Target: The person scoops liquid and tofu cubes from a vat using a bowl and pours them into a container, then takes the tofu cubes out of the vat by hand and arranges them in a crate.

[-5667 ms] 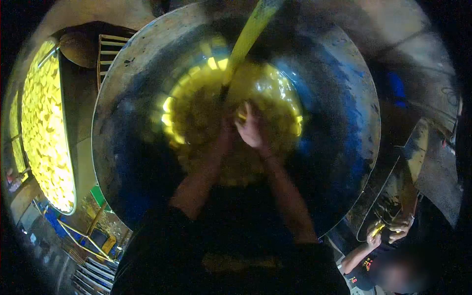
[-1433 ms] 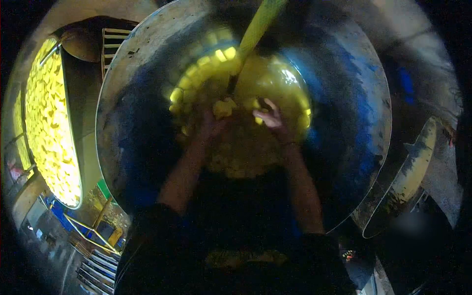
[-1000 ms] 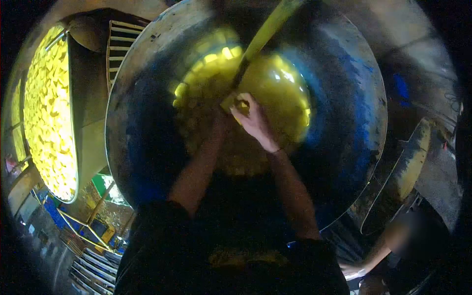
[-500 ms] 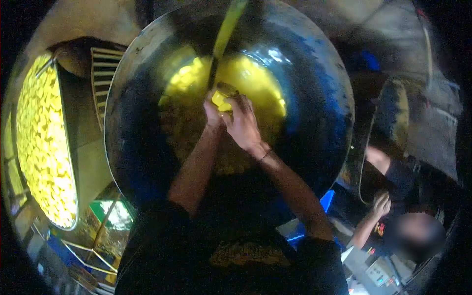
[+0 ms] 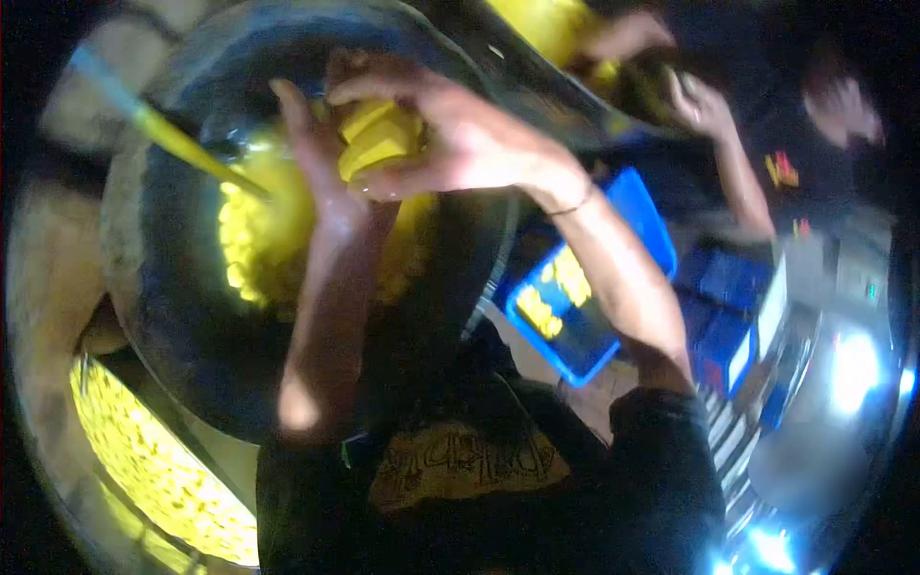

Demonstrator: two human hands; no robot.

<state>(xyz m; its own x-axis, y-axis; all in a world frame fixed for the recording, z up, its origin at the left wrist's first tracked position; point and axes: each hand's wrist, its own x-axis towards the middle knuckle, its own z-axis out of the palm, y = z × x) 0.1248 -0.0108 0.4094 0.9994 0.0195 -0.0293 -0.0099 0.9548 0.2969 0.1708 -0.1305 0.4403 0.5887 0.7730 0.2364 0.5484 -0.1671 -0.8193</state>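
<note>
My right hand (image 5: 460,134) is closed round a few yellow blocks (image 5: 383,139) that look like tofu, raised above a large dark pan (image 5: 206,355). Close beside the blocks, my left hand (image 5: 321,158) has its thumb stretched out and seems to touch them; its other fingers are partly hidden. Below both hands, yellow liquid with many yellow pieces (image 5: 240,244) lies in the pan. A yellow and blue stick (image 5: 168,134) slants into it from the upper left.
At lower left stands a wide container of yellow pieces (image 5: 168,470). Right of the pan is a blue tray (image 5: 585,369) with some yellow pieces in it. Another person's hand (image 5: 704,105) shows at upper right, near a second pan with yellow contents (image 5: 551,29). Blue crates (image 5: 724,331) stand farther right.
My view has swung to the right, bringing the blue tray into sight. Both hands have come up from the pan towards its right side, with the yellow blocks held in the right.
</note>
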